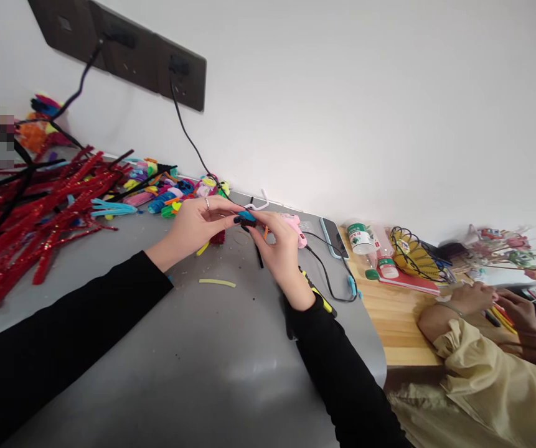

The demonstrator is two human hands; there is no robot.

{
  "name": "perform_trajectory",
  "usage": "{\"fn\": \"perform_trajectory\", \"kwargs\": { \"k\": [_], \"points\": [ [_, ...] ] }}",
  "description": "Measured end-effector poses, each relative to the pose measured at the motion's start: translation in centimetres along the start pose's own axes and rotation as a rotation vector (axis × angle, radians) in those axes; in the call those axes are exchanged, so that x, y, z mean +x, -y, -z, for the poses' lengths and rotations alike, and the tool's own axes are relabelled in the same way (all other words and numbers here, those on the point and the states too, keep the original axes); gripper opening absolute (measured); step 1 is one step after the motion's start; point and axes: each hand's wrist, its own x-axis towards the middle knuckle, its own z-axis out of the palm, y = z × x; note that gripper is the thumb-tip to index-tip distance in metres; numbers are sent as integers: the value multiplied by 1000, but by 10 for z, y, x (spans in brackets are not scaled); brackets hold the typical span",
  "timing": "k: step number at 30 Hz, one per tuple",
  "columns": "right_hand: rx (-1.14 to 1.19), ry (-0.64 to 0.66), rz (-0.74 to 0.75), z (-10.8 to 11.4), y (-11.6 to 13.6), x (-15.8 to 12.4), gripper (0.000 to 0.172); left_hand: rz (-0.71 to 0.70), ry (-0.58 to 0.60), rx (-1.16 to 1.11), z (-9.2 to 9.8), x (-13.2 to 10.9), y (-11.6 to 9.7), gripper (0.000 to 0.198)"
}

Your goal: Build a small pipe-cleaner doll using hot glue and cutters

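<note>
My left hand (202, 221) and my right hand (277, 246) meet above the grey tabletop, fingertips pinched on a small blue and black piece (248, 216) that looks like bent pipe cleaner. The fingers cover much of it. A dark red fuzzy bit (218, 238) shows beneath my left hand. Just behind my right hand lies a pink glue gun (296, 227), partly hidden by the fingers. Nearer me, a short pale yellow pipe cleaner (217, 282) rests on the grey mat (211, 361). Yellow-and-black handled pliers or cutters (322, 298) are partly covered by my right wrist.
Red glittery pipe cleaners (62, 211) are heaped at left, with colourful fuzzy figures (169, 190) along the wall. A phone (333, 238), bottles (363, 239) and a yellow wire basket (412, 252) stand right. Cords hang from wall sockets (155, 62). A co-worker's hands (473, 298) work at right.
</note>
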Motion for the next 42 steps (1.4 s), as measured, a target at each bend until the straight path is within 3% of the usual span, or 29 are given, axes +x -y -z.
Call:
{"fn": "perform_trajectory", "kwargs": {
  "k": [12, 25, 42],
  "points": [
    [-7, 68, -27, 1, -1, -1, 28, 108, 7, 10, 1, 0, -4, 43],
    [63, 7, -61, 1, -2, -1, 16, 94, 31, -27, 1, 0, -3, 36],
    [143, -12, -161, -2, -2, -3, 13, 142, -2, -68, -3, -3, -2, 48]
  ]
}}
